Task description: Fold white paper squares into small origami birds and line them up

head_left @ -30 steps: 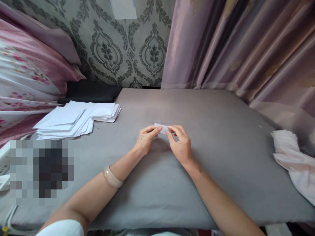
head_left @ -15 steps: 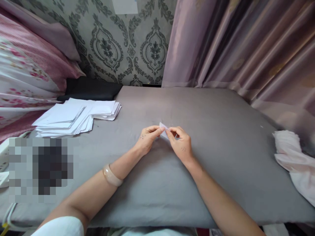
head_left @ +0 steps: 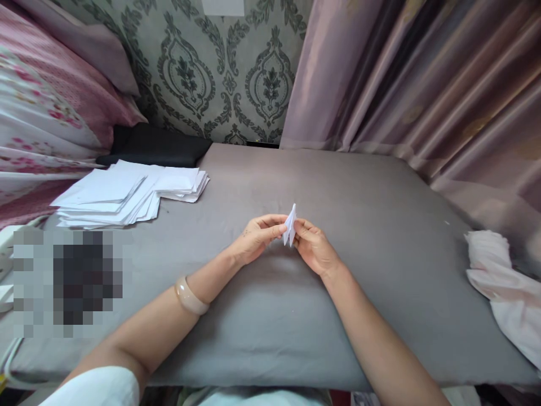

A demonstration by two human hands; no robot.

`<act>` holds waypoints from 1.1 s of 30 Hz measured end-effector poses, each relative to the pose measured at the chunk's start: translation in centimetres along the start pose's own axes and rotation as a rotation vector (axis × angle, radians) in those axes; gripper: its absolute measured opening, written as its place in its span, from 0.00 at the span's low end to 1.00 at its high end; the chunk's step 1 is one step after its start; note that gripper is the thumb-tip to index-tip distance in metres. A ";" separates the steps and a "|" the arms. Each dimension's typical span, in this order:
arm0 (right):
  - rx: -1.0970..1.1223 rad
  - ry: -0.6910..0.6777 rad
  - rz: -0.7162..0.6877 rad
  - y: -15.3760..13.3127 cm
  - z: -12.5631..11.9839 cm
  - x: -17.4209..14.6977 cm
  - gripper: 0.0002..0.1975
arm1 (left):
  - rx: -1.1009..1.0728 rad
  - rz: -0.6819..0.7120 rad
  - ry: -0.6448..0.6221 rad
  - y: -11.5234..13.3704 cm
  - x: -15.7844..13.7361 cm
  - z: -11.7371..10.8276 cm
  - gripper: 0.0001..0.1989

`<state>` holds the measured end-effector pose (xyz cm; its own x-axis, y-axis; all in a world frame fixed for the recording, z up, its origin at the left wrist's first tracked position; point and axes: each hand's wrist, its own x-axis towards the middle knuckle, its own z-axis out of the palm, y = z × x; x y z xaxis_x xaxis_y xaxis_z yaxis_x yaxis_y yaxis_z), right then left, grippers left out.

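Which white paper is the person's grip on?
The small folded paper, between the left hand and right hand; the stacked sheets lie flat on the grey cloth.

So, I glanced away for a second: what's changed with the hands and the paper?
The folded paper has turned from lying crosswise to showing narrow, its tip toward the picture's top. The right hand has rotated with it; the left hand keeps its grip. Neither let go. The paper stacks and pale cloth stayed put.
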<state>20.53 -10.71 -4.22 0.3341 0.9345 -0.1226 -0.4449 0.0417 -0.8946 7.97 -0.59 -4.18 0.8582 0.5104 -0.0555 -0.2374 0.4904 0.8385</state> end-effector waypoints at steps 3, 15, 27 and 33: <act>0.025 -0.013 0.013 -0.1 0.0 0.0 0.10 | -0.016 -0.008 0.007 0.0 0.0 0.0 0.14; -0.515 0.208 -0.295 -0.3 0.9 -0.8 0.08 | 0.133 0.060 0.122 -0.6 0.3 -0.5 0.08; -0.724 0.085 -0.474 -0.9 1.5 -1.6 0.12 | 0.144 0.133 0.170 -0.9 0.0 0.2 0.09; -0.692 0.164 -0.459 -0.3 1.6 -1.3 0.09 | 0.144 0.231 0.203 -1.4 0.2 0.0 0.12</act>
<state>18.92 -11.34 -3.09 0.4975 0.8124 0.3042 0.3555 0.1289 -0.9257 8.45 -1.19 -5.36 0.6774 0.7339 0.0504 -0.3360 0.2478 0.9087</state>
